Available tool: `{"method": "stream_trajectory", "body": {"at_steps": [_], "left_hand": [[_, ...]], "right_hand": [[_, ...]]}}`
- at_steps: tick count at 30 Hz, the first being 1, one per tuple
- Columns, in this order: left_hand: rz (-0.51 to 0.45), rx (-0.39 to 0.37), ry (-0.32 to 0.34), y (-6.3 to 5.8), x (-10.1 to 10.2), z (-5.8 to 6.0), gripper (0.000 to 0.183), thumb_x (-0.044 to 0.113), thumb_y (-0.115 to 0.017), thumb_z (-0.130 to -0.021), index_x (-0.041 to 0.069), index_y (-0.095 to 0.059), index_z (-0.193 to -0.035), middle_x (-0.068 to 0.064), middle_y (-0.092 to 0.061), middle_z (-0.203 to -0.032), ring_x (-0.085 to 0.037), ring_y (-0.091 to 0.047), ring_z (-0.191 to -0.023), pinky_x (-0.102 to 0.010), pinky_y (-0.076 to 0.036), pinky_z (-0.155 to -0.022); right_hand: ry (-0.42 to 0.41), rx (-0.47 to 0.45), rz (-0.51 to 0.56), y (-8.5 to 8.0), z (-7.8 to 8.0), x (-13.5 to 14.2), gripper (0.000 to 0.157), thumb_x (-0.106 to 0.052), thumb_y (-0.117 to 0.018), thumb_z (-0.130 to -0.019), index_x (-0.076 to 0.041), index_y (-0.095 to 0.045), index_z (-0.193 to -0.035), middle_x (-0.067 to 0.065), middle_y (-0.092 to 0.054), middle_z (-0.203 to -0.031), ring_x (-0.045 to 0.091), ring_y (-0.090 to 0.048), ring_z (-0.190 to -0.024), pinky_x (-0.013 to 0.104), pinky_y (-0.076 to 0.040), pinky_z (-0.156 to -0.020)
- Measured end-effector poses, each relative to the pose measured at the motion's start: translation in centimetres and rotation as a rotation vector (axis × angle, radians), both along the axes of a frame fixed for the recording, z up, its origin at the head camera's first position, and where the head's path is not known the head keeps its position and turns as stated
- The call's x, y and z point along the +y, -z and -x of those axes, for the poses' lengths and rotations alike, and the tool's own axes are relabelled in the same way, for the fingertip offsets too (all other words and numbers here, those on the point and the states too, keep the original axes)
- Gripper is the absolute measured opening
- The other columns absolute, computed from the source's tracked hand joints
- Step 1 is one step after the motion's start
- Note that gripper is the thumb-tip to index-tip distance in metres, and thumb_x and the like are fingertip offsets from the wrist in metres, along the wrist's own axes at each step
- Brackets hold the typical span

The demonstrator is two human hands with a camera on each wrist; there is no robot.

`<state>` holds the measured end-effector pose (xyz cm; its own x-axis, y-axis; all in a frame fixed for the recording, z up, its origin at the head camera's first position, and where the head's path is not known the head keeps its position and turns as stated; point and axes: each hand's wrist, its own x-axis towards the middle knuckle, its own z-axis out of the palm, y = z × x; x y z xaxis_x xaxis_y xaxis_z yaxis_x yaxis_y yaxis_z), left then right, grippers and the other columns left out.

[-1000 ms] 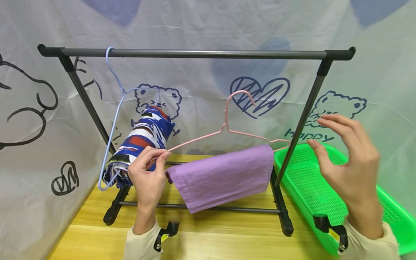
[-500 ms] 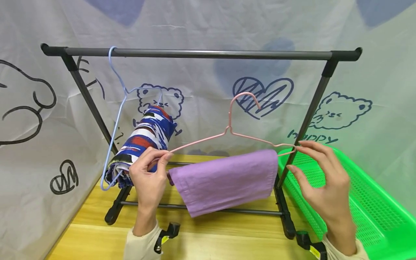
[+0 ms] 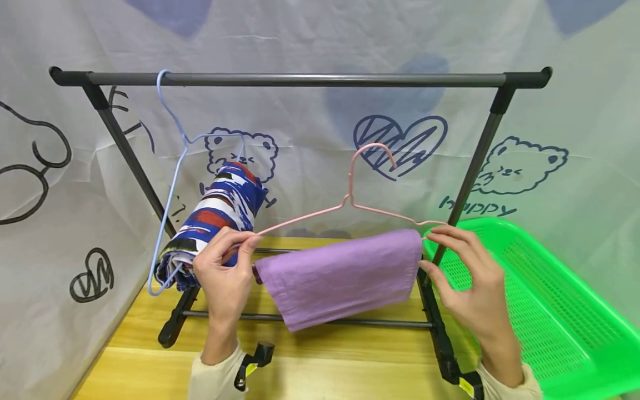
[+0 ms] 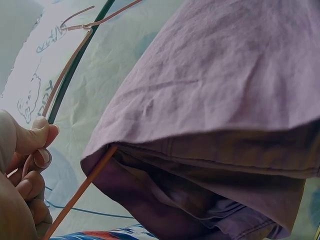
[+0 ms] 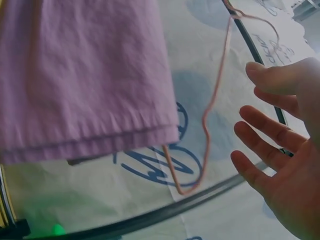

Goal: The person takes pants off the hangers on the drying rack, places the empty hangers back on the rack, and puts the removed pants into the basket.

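Observation:
A pink wire hanger (image 3: 306,217) is held up in front of the rack, its hook free below the top rail. Over its lower bar lies a folded purple cloth garment (image 3: 345,278), whose open layers and seams show in the left wrist view. My left hand (image 3: 225,272) pinches the hanger's left shoulder between thumb and fingers (image 4: 32,135). Beside the hanger's right end is my right hand (image 3: 470,283), thumb and fingers spread; the right wrist view shows this hand (image 5: 290,150) apart from both wire and cloth.
On the black rail (image 3: 320,80) hangs a blue hanger (image 3: 170,205) at the left, bearing a blue, white and red patterned cloth (image 3: 215,216). A green plastic basket (image 3: 545,261) stands right of the rack on the wooden table (image 3: 310,361). A drawn-on sheet (image 3: 300,139) covers the back.
My right hand has moved left and down toward the right end of the pink hanger. The left hand keeps its pinch, with hanger and purple garment nearly still.

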<state>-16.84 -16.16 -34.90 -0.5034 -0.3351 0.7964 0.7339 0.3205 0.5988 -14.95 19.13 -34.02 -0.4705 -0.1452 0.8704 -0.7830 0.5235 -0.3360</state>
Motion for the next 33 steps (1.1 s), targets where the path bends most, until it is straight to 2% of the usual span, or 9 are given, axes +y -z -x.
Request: {"method": "stream_trajectory", "body": {"at_steps": [2,8,13,16,20,25,27,30,33], "left_hand": [[0.002,-0.001,-0.001,0.0,0.0,-0.1,0.009,-0.011,-0.077,-0.085,-0.003,-0.076,-0.081,-0.012,-0.064,-0.071,-0.01,-0.059,-0.069,-0.019,-0.056,-0.074],[0.002,0.007,0.002,0.1,-0.1,-0.1,0.01,-0.015,-0.076,-0.084,-0.005,-0.075,-0.081,-0.013,-0.063,-0.07,-0.009,-0.057,-0.068,-0.019,-0.056,-0.074],[0.016,0.013,0.03,-0.2,-0.2,-0.3,0.01,-0.014,-0.076,-0.084,-0.004,-0.076,-0.082,-0.012,-0.064,-0.072,-0.01,-0.058,-0.069,-0.02,-0.056,-0.074],[0.026,0.02,0.042,-0.3,-0.2,-0.5,0.011,-0.015,-0.075,-0.084,-0.004,-0.075,-0.082,-0.012,-0.065,-0.073,-0.011,-0.059,-0.069,-0.02,-0.056,-0.074],[0.032,0.03,0.053,-0.4,-0.1,-0.6,0.012,-0.016,-0.075,-0.083,-0.004,-0.076,-0.083,-0.011,-0.065,-0.073,-0.011,-0.059,-0.069,-0.021,-0.057,-0.074],[0.042,0.028,0.091,-0.3,0.0,-0.5,0.013,-0.015,-0.075,-0.084,-0.002,-0.076,-0.083,-0.011,-0.066,-0.074,-0.012,-0.059,-0.07,-0.021,-0.057,-0.072],[0.042,0.024,0.107,-0.3,0.1,-0.4,0.014,-0.015,-0.075,-0.084,-0.002,-0.076,-0.083,-0.012,-0.066,-0.074,-0.012,-0.059,-0.07,-0.021,-0.057,-0.072],[0.042,0.023,0.118,-0.2,0.0,-0.3,0.015,-0.017,-0.074,-0.084,-0.002,-0.076,-0.083,-0.012,-0.066,-0.074,-0.012,-0.059,-0.07,-0.02,-0.056,-0.072],[0.051,0.025,0.116,-0.1,0.0,-0.3,0.015,-0.017,-0.074,-0.083,-0.002,-0.076,-0.082,-0.012,-0.066,-0.074,-0.012,-0.059,-0.07,-0.02,-0.056,-0.071]], "right_hand": [[-0.012,-0.024,-0.029,0.5,0.2,-0.3,0.039,-0.021,-0.08,-0.088,0.002,-0.072,-0.119,0.019,-0.066,-0.122,0.027,-0.061,-0.118,0.024,-0.042,-0.107],[-0.033,-0.104,-0.098,1.6,0.7,-1.0,0.047,-0.022,-0.08,-0.089,-0.005,-0.068,-0.131,0.012,-0.063,-0.135,0.03,-0.058,-0.125,0.024,-0.038,-0.111],[-0.061,-0.114,-0.137,2.1,0.9,-1.6,0.045,-0.027,-0.077,-0.092,-0.005,-0.069,-0.13,0.013,-0.061,-0.14,0.031,-0.055,-0.132,0.027,-0.036,-0.114],[-0.065,-0.127,-0.172,2.3,1.0,-2.0,0.047,-0.018,-0.081,-0.087,-0.006,-0.069,-0.13,0.013,-0.059,-0.142,0.031,-0.052,-0.136,0.028,-0.034,-0.116],[-0.045,-0.181,-0.216,2.6,1.2,-2.2,0.058,-0.007,-0.087,-0.079,-0.009,-0.067,-0.133,0.011,-0.057,-0.146,0.031,-0.048,-0.14,0.035,-0.029,-0.12],[0.01,-0.219,-0.245,3.0,1.4,-2.1,0.062,-0.009,-0.088,-0.08,-0.009,-0.065,-0.137,0.009,-0.057,-0.146,0.033,-0.048,-0.138,0.045,-0.026,-0.122],[0.033,-0.229,-0.26,3.1,1.5,-2.0,0.063,-0.01,-0.087,-0.081,-0.009,-0.064,-0.139,0.008,-0.057,-0.145,0.033,-0.048,-0.139,0.044,-0.025,-0.122],[0.046,-0.242,-0.286,3.3,1.5,-2.0,0.063,-0.013,-0.088,-0.081,-0.01,-0.064,-0.139,0.007,-0.059,-0.143,0.032,-0.048,-0.139,0.045,-0.027,-0.121],[0.055,-0.249,-0.314,3.4,1.6,-1.9,0.064,-0.017,-0.088,-0.08,-0.011,-0.064,-0.139,0.006,-0.062,-0.139,0.03,-0.052,-0.135,0.046,-0.034,-0.117]]}}
